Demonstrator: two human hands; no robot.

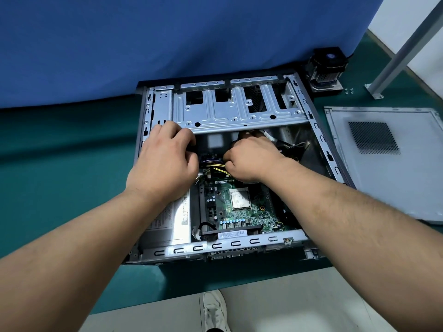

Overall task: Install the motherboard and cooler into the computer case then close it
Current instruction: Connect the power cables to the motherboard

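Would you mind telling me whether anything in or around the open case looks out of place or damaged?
Nothing looks damaged. The cooler sits outside the case at its far right corner, the side panel lies flat to the right, and the processor on the motherboard is bare, fitting an unfinished build.

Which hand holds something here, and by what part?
Both hands, left hand and right hand, grip the cable bundle near its middle; exact finger placement is hidden.
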